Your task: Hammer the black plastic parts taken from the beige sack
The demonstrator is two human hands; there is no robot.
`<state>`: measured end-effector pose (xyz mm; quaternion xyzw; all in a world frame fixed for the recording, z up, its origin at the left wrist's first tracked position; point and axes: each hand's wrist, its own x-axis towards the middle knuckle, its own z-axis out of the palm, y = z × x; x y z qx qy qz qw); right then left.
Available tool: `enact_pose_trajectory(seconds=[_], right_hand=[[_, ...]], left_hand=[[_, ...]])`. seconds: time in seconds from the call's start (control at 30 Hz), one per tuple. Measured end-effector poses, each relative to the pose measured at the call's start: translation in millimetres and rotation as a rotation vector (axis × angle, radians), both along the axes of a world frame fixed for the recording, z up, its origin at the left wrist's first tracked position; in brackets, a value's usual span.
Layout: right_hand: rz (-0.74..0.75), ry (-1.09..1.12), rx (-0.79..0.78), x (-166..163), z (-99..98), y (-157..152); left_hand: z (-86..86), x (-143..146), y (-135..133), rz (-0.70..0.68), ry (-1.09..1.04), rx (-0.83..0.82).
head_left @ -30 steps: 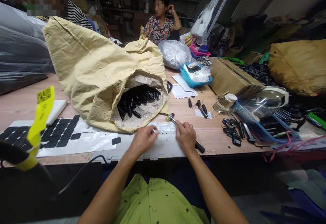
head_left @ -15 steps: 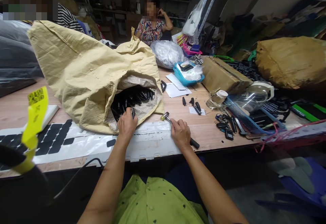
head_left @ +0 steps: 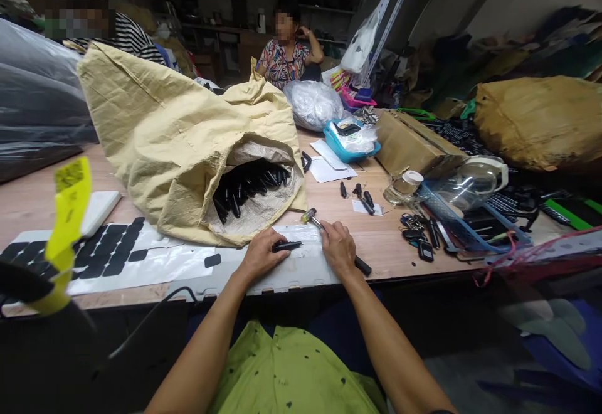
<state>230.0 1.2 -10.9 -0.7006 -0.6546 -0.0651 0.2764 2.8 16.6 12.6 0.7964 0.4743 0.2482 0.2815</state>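
My left hand (head_left: 263, 252) is closed on a slim black pen-like piece (head_left: 288, 246), which points right over the pale board (head_left: 277, 279) at the table's front edge. My right hand (head_left: 339, 248) grips a small hammer (head_left: 310, 215) by its shaft. The hammer's head, with a yellowish face, points up and left, and its black handle end sticks out below the hand. Behind my left hand lies a large beige cloth sack (head_left: 183, 150), its mouth open toward me. Many similar black pieces (head_left: 235, 191) are heaped inside it.
A few black pieces (head_left: 364, 199) lie beyond the hammer. To the right are a glass jar (head_left: 403, 188), a blue basket (head_left: 461, 226), key fobs (head_left: 414, 235) and a cardboard box (head_left: 414, 141). Yellow tape (head_left: 69, 207) hangs at left. Two people sit across the table.
My left hand has drawn back from the sack's mouth to the board, bringing out a black piece. My right hand still holds the hammer in nearly the same spot.
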Motion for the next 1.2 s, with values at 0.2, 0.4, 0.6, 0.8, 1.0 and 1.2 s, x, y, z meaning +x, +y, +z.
enact_pose_trajectory(seconds=[0.2, 0.4, 0.6, 0.8, 1.0, 1.2], right_hand=[[0.162, 0.355, 0.114, -13.9, 34.2, -31.3], [0.421, 0.462, -0.017, -36.9, 45.4, -66.1], [0.421, 0.365, -0.021, -43.3, 28.8, -73.2], [0.403, 0.378, -0.022, -40.8, 24.8, -71.6], [0.384, 0.409, -0.029, -31.6, 25.0, -77.2], [0.285, 0.410, 0.006, -15.8, 21.7, -58.5]], left_hand=[[2.0, 3.0, 1.1, 0.026, -0.025, -0.070], [1.9, 6.9, 2.4, 0.032, -0.040, -0.131], [-0.1, 7.6, 2.1, 0.021, -0.064, -0.136], [-3.3, 8.8, 1.6, 0.032, -0.067, -0.116], [-3.7, 10.6, -0.1, 0.066, -0.066, -0.105], [-3.8, 10.8, -1.4, 0.065, -0.045, -0.078]])
